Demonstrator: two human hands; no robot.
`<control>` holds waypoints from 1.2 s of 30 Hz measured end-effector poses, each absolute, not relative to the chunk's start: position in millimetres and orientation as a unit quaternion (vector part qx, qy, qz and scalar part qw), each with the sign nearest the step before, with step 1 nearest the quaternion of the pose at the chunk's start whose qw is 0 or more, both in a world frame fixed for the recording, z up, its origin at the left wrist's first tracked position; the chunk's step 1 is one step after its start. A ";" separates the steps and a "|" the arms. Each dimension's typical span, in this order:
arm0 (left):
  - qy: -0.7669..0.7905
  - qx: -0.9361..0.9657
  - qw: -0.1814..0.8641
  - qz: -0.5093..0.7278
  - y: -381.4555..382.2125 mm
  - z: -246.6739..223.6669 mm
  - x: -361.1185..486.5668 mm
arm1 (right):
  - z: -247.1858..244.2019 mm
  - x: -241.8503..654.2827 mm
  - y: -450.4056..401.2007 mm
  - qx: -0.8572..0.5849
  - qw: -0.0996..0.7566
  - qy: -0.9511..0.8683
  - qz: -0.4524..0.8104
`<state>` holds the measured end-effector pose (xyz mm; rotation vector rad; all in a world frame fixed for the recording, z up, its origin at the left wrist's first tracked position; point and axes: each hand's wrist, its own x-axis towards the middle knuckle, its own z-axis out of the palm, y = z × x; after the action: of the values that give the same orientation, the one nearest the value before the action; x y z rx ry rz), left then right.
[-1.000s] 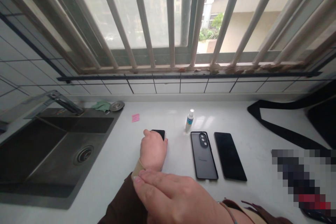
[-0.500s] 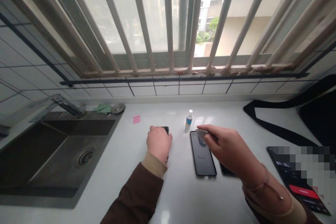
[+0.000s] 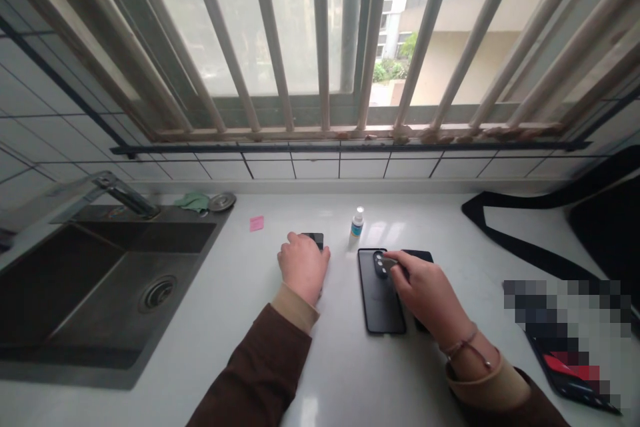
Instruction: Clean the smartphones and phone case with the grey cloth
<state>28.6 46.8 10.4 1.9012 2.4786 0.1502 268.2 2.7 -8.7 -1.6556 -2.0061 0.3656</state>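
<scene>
On the white counter, my left hand [image 3: 303,268] is closed over a dark phone [image 3: 314,238], thumb at its right side and fingers bent at its left. Only the phone's far end shows clearly. A black phone case [image 3: 383,303] with camera cutouts lies to the right, its inner side seemingly facing up. Above its camera end, my right hand [image 3: 419,280] pinches a small grey cloth, mostly hidden by the fingers. Another dark flat object [image 3: 423,255] lies partly under my right hand. Beyond the case stands a small white spray bottle [image 3: 357,221] with a blue label.
A sink [image 3: 115,307] with a faucet [image 3: 127,193] is at the left, with a green cloth [image 3: 193,201] and a metal strainer [image 3: 221,201] behind it. A pink sticky note [image 3: 257,223] lies nearby. At right are a black strap [image 3: 520,247] and a lit-screen device [image 3: 570,368].
My right hand has moved left and slightly lower at the case's camera end, and the grey cloth shows less. My left hand stays over the phone. The view has shifted slightly.
</scene>
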 end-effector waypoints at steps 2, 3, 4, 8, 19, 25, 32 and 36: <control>0.793 0.608 -0.001 0.045 44.4 11.0 29.7 | -11.2 266.9 2.4 -0.615 0.231 -0.745 0.119; 0.793 0.608 -0.004 0.045 43.3 11.8 29.6 | -12.6 266.5 2.3 -0.617 0.223 -0.747 0.113; 0.791 0.610 -0.009 0.051 42.0 13.0 28.9 | -14.0 266.3 2.3 -0.617 0.218 -0.749 0.107; 0.722 0.667 -0.058 0.178 32.2 21.2 21.0 | -17.9 265.9 2.7 -0.599 0.218 -0.765 0.093; 0.551 0.798 0.127 0.210 -24.0 -2.6 52.8 | -24.9 263.8 5.2 -0.569 0.246 -0.780 0.088; 0.602 0.740 0.233 0.188 -22.9 -17.2 60.7 | -25.3 262.2 5.8 -0.570 0.266 -0.769 0.114; 0.544 0.575 0.496 0.358 -17.5 -11.7 61.5 | -10.0 258.6 0.2 -0.610 0.332 -0.688 0.212; 0.433 0.361 0.705 0.431 -21.8 -4.4 65.3 | -2.7 252.7 -6.5 -0.588 0.335 -0.671 0.305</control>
<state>65.3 -21.8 -4.4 0.8017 0.9630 0.9587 252.7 -6.5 -2.7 -1.5333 -1.7496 0.7951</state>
